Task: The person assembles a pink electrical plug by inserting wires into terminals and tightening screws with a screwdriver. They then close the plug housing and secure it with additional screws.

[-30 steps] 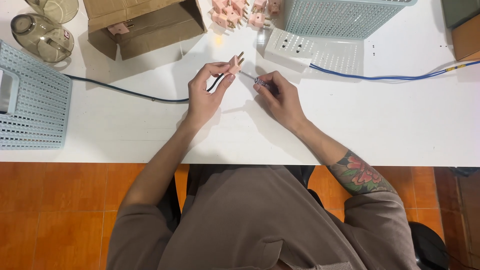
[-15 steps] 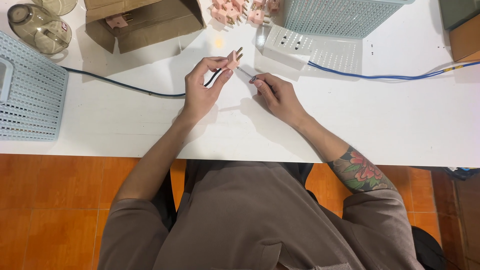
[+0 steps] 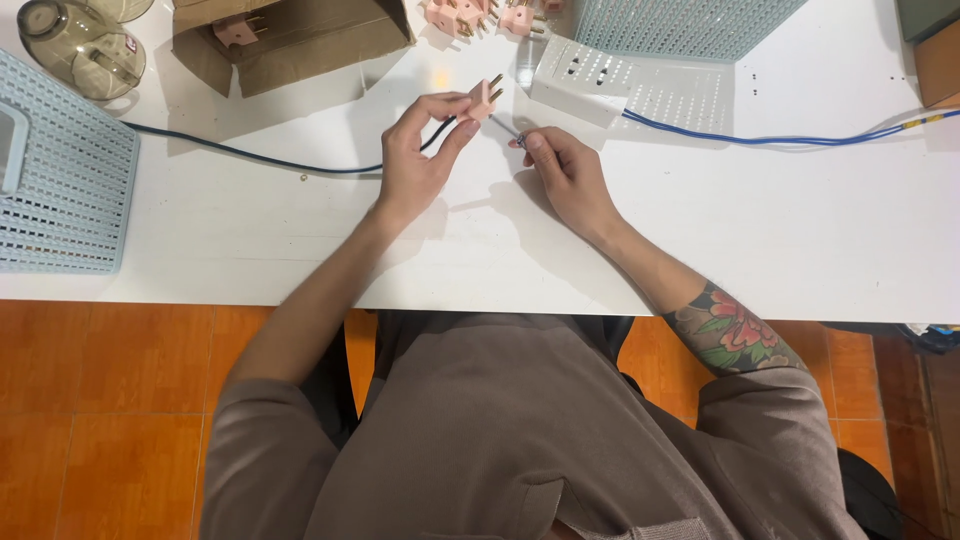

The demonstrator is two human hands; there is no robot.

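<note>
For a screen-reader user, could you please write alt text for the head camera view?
Seen from above, a person's left hand holds a pink plug on a dark cable while the right hand puts a thin tool to it, over a white table. Around them lie a cardboard box, more pink plugs, a white power strip and pale blue baskets.

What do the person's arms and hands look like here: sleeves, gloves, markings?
Both hands are bare: left hand, right hand. No gloves, rings or watch show. Short grey-brown sleeves end near the elbows. The right forearm carries a floral tattoo in red and green.
</note>
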